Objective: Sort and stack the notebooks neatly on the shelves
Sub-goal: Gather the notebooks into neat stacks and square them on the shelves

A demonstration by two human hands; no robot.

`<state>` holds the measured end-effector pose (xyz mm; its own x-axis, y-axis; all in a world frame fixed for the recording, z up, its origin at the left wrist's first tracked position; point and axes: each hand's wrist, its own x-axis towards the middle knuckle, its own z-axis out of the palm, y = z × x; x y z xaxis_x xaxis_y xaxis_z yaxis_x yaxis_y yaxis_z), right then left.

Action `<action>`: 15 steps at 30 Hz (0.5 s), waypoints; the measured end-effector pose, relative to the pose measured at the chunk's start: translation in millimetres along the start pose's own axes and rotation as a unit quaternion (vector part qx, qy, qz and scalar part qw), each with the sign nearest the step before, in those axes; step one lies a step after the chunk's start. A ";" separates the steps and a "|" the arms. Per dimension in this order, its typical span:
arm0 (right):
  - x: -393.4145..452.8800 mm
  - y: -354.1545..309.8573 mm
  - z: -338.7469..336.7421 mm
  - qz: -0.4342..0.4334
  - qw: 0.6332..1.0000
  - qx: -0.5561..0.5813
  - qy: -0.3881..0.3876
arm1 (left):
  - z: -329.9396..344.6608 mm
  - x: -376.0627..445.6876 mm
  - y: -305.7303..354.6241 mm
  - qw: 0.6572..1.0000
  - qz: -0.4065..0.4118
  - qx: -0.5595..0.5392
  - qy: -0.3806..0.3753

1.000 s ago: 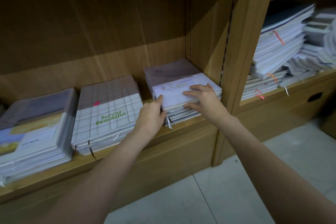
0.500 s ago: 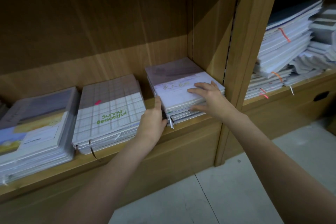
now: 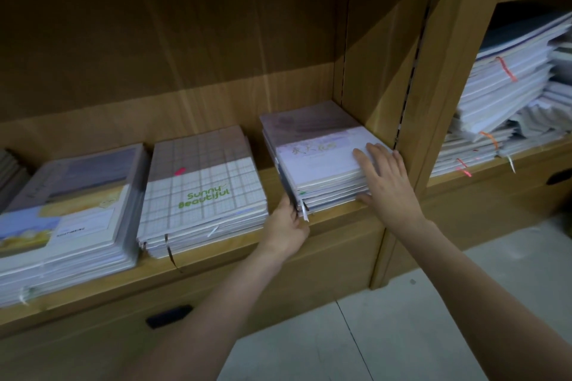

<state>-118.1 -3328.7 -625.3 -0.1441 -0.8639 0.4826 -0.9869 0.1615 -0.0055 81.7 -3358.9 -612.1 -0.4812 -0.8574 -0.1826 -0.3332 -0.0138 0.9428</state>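
Notebooks in this bay already sit in three flat piles, and you are squaring the rightmost, the lilac stack (image 3: pixel 315 161), against the upright: your right hand (image 3: pixel 387 179) lies spread, fingers straight on its top cover, while your left hand (image 3: pixel 286 226) presses its near-left corner, its fingers hidden. Left to do, it seems: the slumped heap (image 3: pixel 507 96) in the next bay

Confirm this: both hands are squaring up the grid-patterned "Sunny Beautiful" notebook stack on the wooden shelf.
Wrong stack. The head view shows the left hand and right hand on the pale lilac notebook stack beside the grid-patterned "Sunny Beautiful" notebook stack on the wooden shelf.
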 end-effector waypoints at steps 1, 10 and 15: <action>-0.4 0.2 -0.1 0.001 1.000 -0.003 0.006 | 1.5 0.4 0.3 1.000 0.003 0.002 0.003; -0.3 1.1 -4.9 0.008 1.000 0.004 -0.007 | -6.4 20.4 15.9 0.969 0.033 0.213 0.117; 0.7 1.0 -6.1 0.019 1.000 -0.003 -0.007 | -2.9 24.6 8.8 0.958 0.044 0.243 0.144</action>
<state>-118.8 -3326.2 -619.6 -0.1828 -0.8638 0.4695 -0.9802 0.1973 -0.0186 69.2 -3381.6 -607.5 -0.3040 -0.9517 0.0428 -0.6739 0.2465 0.6965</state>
